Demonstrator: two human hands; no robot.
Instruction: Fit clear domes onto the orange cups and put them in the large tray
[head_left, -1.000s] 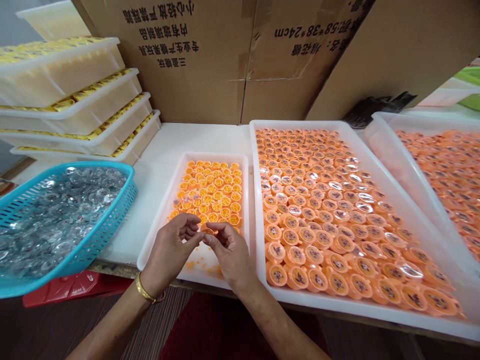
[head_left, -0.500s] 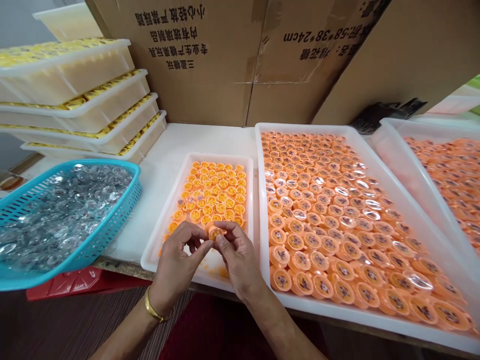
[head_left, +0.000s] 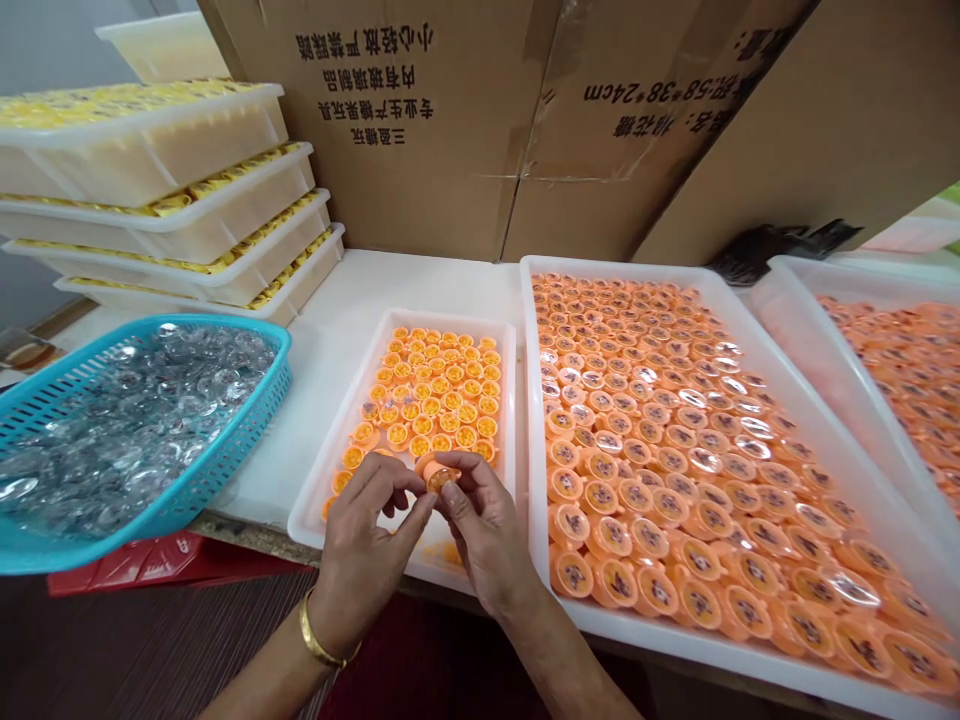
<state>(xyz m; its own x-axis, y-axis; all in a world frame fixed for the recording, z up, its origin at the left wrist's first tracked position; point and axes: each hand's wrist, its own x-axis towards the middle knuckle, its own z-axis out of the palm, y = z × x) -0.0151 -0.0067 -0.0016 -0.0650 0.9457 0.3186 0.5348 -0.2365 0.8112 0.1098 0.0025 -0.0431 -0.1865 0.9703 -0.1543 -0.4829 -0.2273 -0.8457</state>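
Observation:
My left hand and my right hand meet over the near end of a small white tray. Both pinch one small orange cup piece between their fingertips. A gold bracelet sits on my left wrist. Behind the hands the small tray holds rows of open orange cups with yellow insides. A big white tray to the right is packed with orange cups capped by clear lids.
A blue plastic basket of clear domed lids stands at the left. Stacked white trays with yellow pieces sit behind it. Cardboard boxes line the back. Another tray of orange cups lies at the far right.
The view has shifted slightly, so everything sits a little lower and to the right. Both hands stay pinched on the orange piece and have turned it slightly between the fingertips.

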